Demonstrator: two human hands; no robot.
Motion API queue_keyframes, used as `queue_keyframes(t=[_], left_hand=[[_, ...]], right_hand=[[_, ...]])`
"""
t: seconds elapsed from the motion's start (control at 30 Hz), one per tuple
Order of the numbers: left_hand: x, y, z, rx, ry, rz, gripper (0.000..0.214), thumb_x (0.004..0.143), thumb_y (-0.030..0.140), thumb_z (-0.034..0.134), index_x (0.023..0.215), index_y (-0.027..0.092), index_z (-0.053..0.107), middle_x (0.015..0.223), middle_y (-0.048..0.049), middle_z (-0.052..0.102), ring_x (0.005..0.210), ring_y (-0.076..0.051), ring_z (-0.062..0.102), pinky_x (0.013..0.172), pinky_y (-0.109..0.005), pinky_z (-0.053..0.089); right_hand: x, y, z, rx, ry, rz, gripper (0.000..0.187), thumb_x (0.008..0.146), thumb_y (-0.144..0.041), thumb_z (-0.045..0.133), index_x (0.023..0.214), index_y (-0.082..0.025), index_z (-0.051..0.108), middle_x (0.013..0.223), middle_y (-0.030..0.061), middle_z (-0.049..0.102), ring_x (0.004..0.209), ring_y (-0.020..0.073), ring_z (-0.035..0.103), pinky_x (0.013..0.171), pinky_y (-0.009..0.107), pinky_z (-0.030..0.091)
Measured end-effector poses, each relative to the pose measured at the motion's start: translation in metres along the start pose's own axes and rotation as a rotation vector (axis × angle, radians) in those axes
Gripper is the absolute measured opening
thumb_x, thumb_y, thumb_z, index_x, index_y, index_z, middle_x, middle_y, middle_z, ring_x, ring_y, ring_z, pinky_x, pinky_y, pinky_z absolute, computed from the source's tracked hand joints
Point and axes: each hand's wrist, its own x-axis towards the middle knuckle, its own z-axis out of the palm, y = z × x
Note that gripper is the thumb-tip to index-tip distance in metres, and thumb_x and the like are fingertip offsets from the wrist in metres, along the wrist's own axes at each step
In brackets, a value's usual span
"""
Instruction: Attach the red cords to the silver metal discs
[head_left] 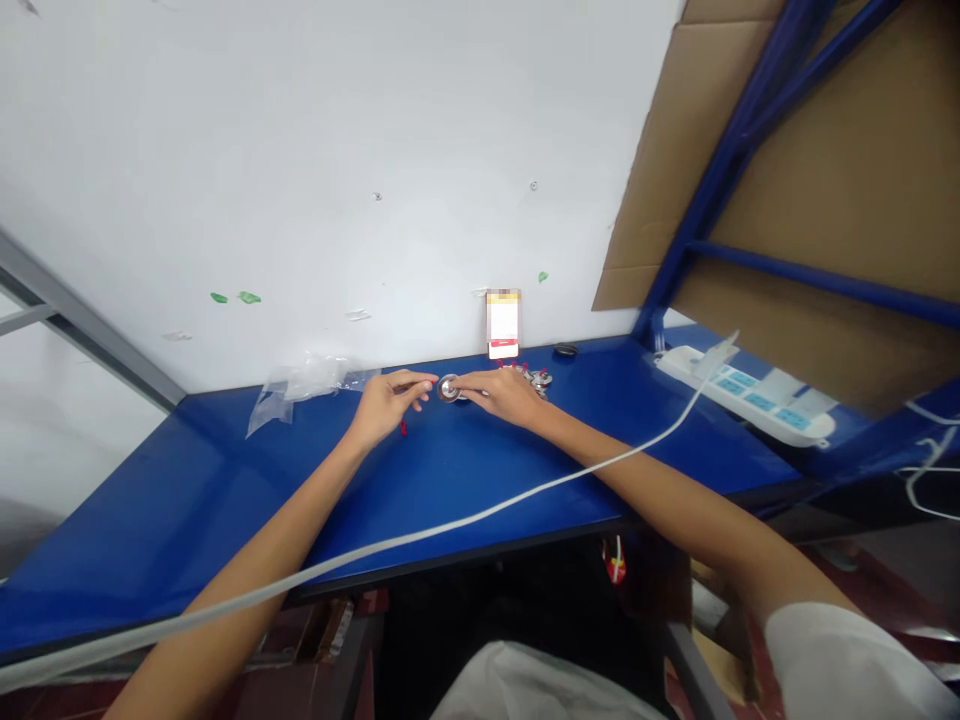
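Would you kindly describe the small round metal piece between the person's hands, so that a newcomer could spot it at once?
On the blue tabletop, near its far edge, look between the left hand and the right hand. There sits a small round silver metal disc. Unlike the similar metal pieces clustered further right, it alone is between the hands.

The table (150, 540) has a blue top with a dark edge. On this top lie a clear plastic bag (296, 392) at the left, some small metal discs (538, 378) near the middle, and a small black round thing (565, 350). A white and red card (502, 322) stands upright at the back. A white power strip (742, 393) lies at the right.
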Motion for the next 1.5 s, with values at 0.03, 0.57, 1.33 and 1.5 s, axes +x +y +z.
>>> queue_keyframes(t=[0.03,0.57,1.33,1.5], left_hand=[[0.0,-0.001,0.0,0.007,0.006,0.006,0.04,0.089,0.054,0.079,0.104,0.016,0.085,0.09,-0.0091,0.08,0.067,-0.018,0.069,0.068,-0.033,0.06],[-0.009,0.005,0.012,0.374,0.044,0.194,0.022,0.096,0.041,0.072,0.1,0.023,0.085,0.103,-0.0068,0.081,0.083,-0.022,0.075,0.081,-0.035,0.061],[-0.01,0.008,0.021,-0.298,0.026,-0.138,0.038,0.073,0.048,0.095,0.09,0.016,0.083,0.083,-0.0104,0.08,0.079,-0.025,0.075,0.067,-0.035,0.06],[-0.01,0.005,0.021,-0.307,-0.052,-0.16,0.04,0.082,0.052,0.088,0.101,0.016,0.086,0.097,-0.0132,0.083,0.092,-0.028,0.076,0.075,-0.037,0.063]], right_hand=[[0.0,-0.001,0.002,0.052,0.003,0.021,0.03,0.106,-0.024,0.067,0.132,-0.031,0.079,0.131,0.0019,0.08,0.113,0.0236,0.08,0.091,0.029,0.06],[0.0,-0.022,0.023,0.424,0.109,0.168,0.036,0.102,-0.019,0.068,0.135,-0.029,0.077,0.127,0.0015,0.082,0.106,0.0223,0.083,0.1,0.034,0.065],[0.006,-0.035,0.009,0.536,0.292,0.106,0.013,0.1,-0.032,0.075,0.101,-0.027,0.086,0.108,0.0052,0.085,0.102,0.0242,0.08,0.096,0.038,0.065],[0.009,-0.023,-0.003,0.39,0.183,0.032,0.022,0.109,-0.026,0.057,0.107,-0.023,0.079,0.11,0.0085,0.08,0.102,0.0226,0.075,0.094,0.036,0.06]])
